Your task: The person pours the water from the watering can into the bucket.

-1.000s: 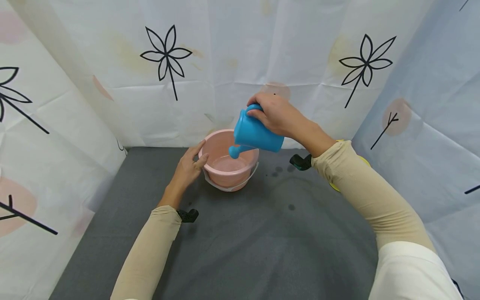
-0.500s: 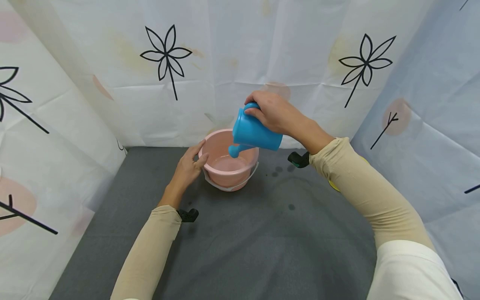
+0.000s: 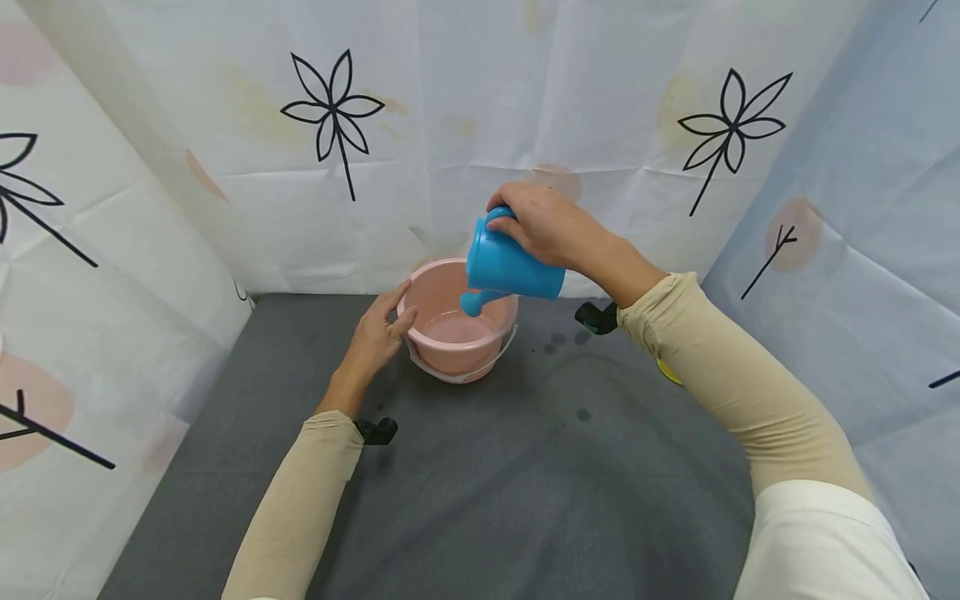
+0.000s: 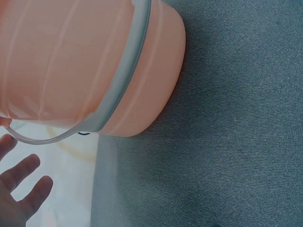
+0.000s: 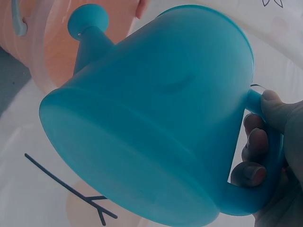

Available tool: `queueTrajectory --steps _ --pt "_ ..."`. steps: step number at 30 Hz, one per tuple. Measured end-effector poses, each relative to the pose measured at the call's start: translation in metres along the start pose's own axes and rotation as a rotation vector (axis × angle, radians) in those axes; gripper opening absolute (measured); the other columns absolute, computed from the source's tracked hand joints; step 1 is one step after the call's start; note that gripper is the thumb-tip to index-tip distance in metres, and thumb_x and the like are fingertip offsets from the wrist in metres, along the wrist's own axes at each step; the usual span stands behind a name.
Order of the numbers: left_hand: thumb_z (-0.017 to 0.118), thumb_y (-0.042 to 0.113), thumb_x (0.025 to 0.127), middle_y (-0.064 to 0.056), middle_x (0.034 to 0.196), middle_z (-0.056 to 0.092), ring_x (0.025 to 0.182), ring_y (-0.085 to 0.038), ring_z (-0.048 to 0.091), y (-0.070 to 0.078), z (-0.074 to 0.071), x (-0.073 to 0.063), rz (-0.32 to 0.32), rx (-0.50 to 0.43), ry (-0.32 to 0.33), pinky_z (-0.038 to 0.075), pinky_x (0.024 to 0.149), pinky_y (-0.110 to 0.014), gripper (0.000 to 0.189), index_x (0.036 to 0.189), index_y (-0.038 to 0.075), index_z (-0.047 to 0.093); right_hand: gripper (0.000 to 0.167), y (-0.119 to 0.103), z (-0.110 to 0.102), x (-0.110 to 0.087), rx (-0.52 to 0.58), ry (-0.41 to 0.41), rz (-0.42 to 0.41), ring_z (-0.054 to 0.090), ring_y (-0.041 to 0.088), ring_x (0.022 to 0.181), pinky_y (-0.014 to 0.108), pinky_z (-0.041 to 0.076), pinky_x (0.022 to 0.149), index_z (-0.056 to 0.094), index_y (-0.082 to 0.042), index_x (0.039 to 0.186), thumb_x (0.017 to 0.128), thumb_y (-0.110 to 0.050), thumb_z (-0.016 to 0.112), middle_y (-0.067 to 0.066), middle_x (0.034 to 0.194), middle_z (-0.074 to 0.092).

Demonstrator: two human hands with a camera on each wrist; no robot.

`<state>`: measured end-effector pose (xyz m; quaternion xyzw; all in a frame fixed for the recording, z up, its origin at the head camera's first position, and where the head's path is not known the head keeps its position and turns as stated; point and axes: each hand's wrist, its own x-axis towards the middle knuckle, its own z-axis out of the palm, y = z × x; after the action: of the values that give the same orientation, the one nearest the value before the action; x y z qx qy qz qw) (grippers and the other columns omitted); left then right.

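My right hand [image 3: 547,221] grips the handle of a blue toy watering can [image 3: 513,265], fingers curled round it in the right wrist view. The can is tipped over, and its spout with a round head points down over the mouth of a pink bucket [image 3: 453,360]. That bucket stands on the grey cloth at the back, its pale handle hanging down in front. At the bucket's left rim rests my left hand [image 3: 372,335], thumb lapping the edge. In the left wrist view, the left hand's fingers [image 4: 35,196] are spread and fairly straight beside the bucket.
Grey cloth [image 3: 495,500] covers the table, with several dark spots right of the bucket. A yellow thing [image 3: 669,372] lies mostly hidden behind the right sleeve. White printed curtains [image 3: 450,108] enclose the back and sides.
My right hand and the watering can have shifted slightly left, with the can still tipped over the bucket. The left hand and the bucket have stayed in place.
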<state>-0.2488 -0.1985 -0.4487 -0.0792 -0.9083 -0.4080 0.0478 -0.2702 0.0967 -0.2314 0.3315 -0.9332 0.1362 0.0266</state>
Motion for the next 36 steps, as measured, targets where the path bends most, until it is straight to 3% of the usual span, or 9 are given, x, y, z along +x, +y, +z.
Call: queueTrajectory --steps 3,15,36 --pt "0.044 0.062 0.103 -0.008 0.164 0.037 0.152 -0.037 0.034 -0.0002 -0.0004 -0.0001 0.0 0.006 0.001 0.034 0.117 -0.064 0.065 0.161 0.039 0.028 0.043 0.0 0.0003 0.0007 -0.004 0.003 -0.014 0.057 0.033 0.13 0.046 0.046 0.112 0.053 -0.002 0.139 0.106 -0.03 0.055 0.017 0.138 0.06" --pt "0.049 0.047 0.106 -0.007 0.164 0.036 0.152 -0.038 0.034 -0.001 0.0016 0.0011 -0.002 0.002 0.001 0.033 0.117 -0.065 0.059 0.161 0.04 0.028 0.043 -0.0014 0.0017 0.0042 -0.032 -0.021 -0.018 0.058 0.033 0.13 0.047 0.047 0.112 0.054 -0.002 0.139 0.105 -0.03 0.056 0.017 0.137 0.061" --pt "0.049 0.049 0.106 -0.007 0.162 0.039 0.151 -0.036 0.036 -0.0025 0.0008 0.0019 -0.001 0.009 0.017 0.033 0.118 -0.063 0.06 0.161 0.038 0.03 0.037 -0.0014 0.0035 0.0076 -0.046 -0.012 -0.097 0.061 0.031 0.12 0.044 0.05 0.106 0.061 -0.003 0.13 0.103 -0.029 0.06 0.014 0.128 0.064"
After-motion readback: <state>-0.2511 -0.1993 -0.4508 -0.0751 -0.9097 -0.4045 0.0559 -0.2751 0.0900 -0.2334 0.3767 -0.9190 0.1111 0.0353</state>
